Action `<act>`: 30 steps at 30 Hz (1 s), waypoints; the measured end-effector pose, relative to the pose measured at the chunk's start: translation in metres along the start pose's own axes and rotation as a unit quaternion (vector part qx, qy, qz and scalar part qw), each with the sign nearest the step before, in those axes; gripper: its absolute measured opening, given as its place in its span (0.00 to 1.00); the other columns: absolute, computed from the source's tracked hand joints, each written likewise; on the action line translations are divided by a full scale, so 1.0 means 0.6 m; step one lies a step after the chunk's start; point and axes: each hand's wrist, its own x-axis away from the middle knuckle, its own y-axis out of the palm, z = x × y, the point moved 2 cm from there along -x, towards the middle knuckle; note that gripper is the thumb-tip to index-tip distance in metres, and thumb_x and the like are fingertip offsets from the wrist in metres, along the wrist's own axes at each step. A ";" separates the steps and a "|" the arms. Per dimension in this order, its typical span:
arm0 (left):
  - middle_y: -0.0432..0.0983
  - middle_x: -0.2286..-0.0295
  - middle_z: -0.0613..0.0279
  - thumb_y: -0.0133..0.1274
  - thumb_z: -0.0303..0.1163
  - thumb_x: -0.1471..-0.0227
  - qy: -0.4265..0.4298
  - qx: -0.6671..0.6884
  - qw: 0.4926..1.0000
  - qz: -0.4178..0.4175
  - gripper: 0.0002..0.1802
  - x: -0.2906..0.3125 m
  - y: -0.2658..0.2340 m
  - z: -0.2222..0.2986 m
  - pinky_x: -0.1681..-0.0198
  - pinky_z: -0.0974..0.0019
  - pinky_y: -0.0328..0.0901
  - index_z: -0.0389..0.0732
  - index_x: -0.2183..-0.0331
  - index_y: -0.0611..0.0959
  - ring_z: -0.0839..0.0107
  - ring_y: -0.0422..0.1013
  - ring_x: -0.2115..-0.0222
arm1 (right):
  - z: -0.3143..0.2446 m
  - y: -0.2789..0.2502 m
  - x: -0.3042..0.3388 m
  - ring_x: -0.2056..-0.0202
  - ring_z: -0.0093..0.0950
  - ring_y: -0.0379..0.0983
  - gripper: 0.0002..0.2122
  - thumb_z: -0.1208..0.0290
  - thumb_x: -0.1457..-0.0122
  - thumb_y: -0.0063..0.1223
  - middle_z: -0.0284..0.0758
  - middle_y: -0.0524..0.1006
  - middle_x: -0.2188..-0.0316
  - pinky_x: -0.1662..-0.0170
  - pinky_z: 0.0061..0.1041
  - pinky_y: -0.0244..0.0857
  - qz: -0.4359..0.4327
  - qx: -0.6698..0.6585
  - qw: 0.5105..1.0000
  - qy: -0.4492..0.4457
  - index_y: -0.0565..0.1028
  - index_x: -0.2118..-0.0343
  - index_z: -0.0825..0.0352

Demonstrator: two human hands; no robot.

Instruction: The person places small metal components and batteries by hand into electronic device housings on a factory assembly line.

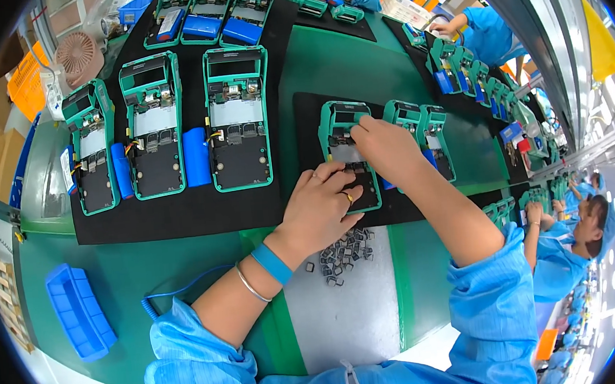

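Observation:
A green-framed handheld device housing (331, 139) with a bare board inside lies on a black mat in front of me. My left hand (318, 207) is bent over its lower left part, fingers gripping it, with a ring on one finger. At its upper part, my right hand (383, 143) has its fingertips pinched together; anything between them is hidden. Small square metal-and-black parts (339, 258) are piled just below my left hand, on a grey strip of the bench. Two similar housings (434, 128) stand to the right, partly behind my right forearm.
Three opened housings (241, 154) with blue battery packs (196, 157) rest on the left black mat (180, 220), with more behind. A blue tray (80, 311) and coiled blue cord (148, 303) are on the near left. Co-workers in blue (490, 33) sit across and at right.

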 end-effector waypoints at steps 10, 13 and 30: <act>0.75 0.56 0.62 0.67 0.36 0.61 0.014 -0.087 0.995 -0.048 0.22 0.002 -0.036 0.013 0.45 0.56 0.63 0.43 0.60 0.84 0.59 0.64 0.47 | -0.090 -0.062 0.217 0.68 0.41 0.74 0.04 0.73 0.45 0.59 0.38 0.75 0.71 0.65 0.37 0.69 0.020 -0.370 0.920 0.123 0.75 0.70 0.65; 0.74 0.56 0.61 0.65 0.36 0.59 0.002 -0.121 0.989 -0.085 0.22 -0.003 -0.054 0.025 0.41 0.49 0.57 0.42 0.58 0.84 0.58 0.63 0.45 | -0.138 -0.038 0.287 0.66 0.40 0.73 0.05 0.74 0.47 0.61 0.38 0.75 0.71 0.63 0.35 0.70 0.022 -0.389 0.901 0.192 0.78 0.68 0.66; 0.70 0.49 0.44 0.64 0.52 0.56 0.043 -0.134 0.978 -0.153 0.36 -0.170 0.132 0.050 0.42 0.50 0.59 0.37 0.50 0.79 0.45 0.60 0.42 | -0.144 -0.030 0.326 0.68 0.36 0.73 0.04 0.72 0.48 0.59 0.35 0.74 0.74 0.65 0.32 0.69 0.044 -0.346 0.909 0.226 0.75 0.74 0.64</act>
